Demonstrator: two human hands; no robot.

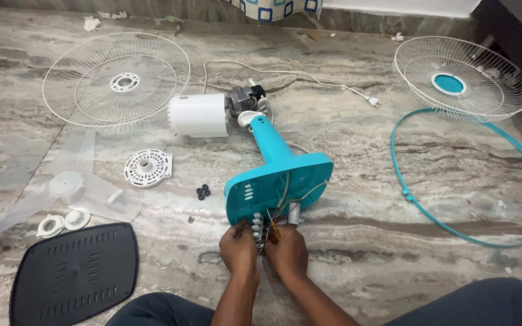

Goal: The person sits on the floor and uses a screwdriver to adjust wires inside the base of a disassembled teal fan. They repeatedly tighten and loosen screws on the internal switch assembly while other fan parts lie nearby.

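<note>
Left hand (238, 247): at the near edge of the upturned fan base (279, 184), fingers curled on the white switch block (257, 228); grip narrow, pinching that block.
Right hand (286, 250): just beside the left, touching it, fingertips in among the wires (275, 224); whether the grip closes on anything, I cannot tell.
Fan base: teal, tipped on its side on the marble floor (357, 241), open underside facing the person, its stem running up to the motor (246, 98).
Motor cover (199, 115): white, lying beside the motor, left of the stem.
Rear grille (116, 78): white, flat on the floor, far left.
Front grille (463, 78): white with a teal centre, far right, resting on the teal ring (472, 175).
Blade (70, 190): clear plastic, left, near a round white disc (147, 168).
Bottom plate (75, 274): black, vented, near left, well apart from the base.
Small black bits (203, 192): between disc and base.
Plug (373, 101): white, at the cord's end, beyond the stem.
</note>
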